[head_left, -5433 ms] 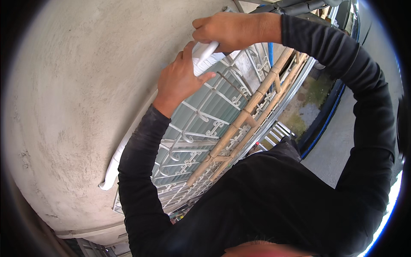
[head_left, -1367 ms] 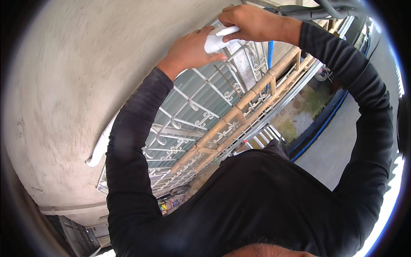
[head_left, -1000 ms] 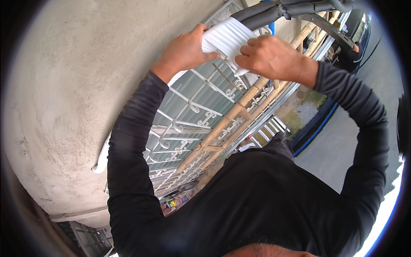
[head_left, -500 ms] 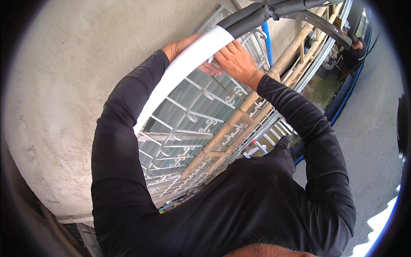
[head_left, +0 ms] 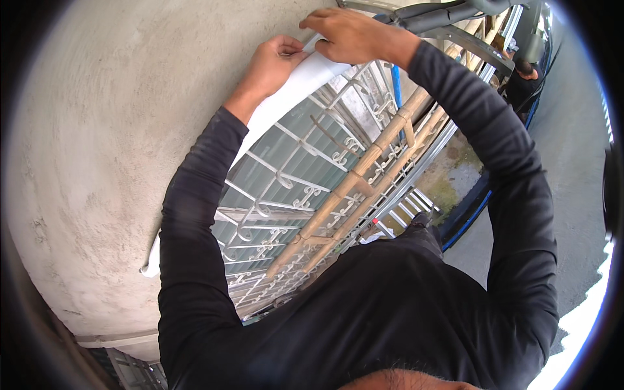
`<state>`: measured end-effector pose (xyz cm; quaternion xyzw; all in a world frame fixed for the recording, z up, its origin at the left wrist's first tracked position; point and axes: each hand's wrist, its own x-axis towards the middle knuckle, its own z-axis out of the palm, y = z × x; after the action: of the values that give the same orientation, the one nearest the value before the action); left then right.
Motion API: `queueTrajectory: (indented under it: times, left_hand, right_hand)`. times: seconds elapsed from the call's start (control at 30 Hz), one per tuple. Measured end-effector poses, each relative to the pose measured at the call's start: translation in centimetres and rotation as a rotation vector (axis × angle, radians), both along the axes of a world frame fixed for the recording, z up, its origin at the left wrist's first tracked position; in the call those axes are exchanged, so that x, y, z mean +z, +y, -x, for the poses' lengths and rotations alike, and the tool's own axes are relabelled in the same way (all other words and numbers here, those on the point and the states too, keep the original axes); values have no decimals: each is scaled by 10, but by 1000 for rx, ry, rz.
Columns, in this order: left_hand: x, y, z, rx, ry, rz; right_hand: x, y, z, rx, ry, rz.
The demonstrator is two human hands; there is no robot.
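A long white wrap (head_left: 286, 97) runs diagonally along the wall, covering the lower run of black foam-sleeved pipes (head_left: 439, 16). At its upper end my left hand (head_left: 266, 68) is closed, thumb and fingertips pinching at the edge of the wrap. My right hand (head_left: 357, 38) arches over the same end from the right. Its index finger stretches toward the wall and its thumb is apart below, near the wrap. The pipes just behind the right hand are partly hidden. A lower piece of the white wrap (head_left: 151, 260) shows beside my left sleeve.
A rough cement wall (head_left: 117, 130) rises at the left. Below the wrap is a white metal window grille (head_left: 279, 179), crossed by bamboo poles (head_left: 351, 185). A metal bracket (head_left: 478, 45) juts out near the pipes. Far below stand a ladder (head_left: 396, 218) and another person (head_left: 522, 84).
My right hand has moved up and left, from below the wrap to over its upper end. My left hand has come from behind the wrap to its wall side, fingertips now pinched.
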<state>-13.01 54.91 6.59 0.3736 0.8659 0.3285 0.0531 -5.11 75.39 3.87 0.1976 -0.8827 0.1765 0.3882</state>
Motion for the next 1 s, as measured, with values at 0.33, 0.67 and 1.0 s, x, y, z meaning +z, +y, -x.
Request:
queueTrajectory:
  times: [0.33,0.67,1.0]
  left_hand:
    - [1,-23,-28,-223,320,-181]
    - [-6,-4,-41,-55,470,536]
    - [-16,-14,2,-270,113,323]
  right_hand:
    - [17,31,-2,262,-247,-259]
    - [51,10,-69,176,-445,-305]
    - [-95,-5,-74,-53,31,-453]
